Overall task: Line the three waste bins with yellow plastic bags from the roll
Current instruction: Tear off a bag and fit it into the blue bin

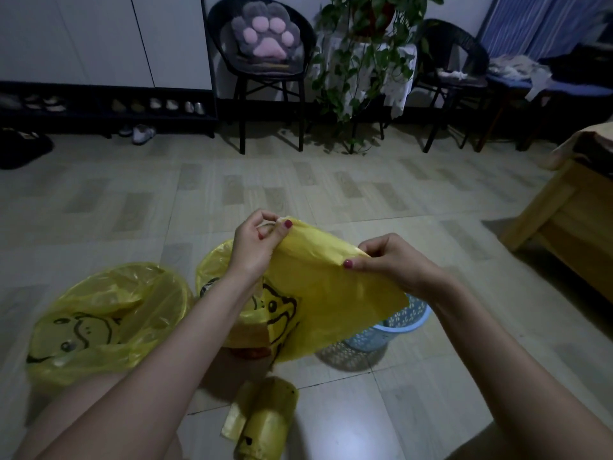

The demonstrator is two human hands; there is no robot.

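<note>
Nearest, on the tiled floor (431,403), lies the roll of yellow bags (265,423), a loose end unrolled beside it. Above it, both hands hold a single yellow bag (331,293) up by its top edge: the left hand (255,244) pinches one corner between thumb and fingers, the right hand (391,260) pinches the other. The bag hangs down in front of a pale blue basket bin (401,323), which is unlined as far as its visible rim shows. To the left stand two bins already lined with yellow duck-print bags: the middle bin (215,263) partly behind the left forearm, the left bin (109,313) beside it. Further back, a black chair (262,61) with a paw cushion (265,31) and a trailing plant (361,61) stand by the wall.
</note>
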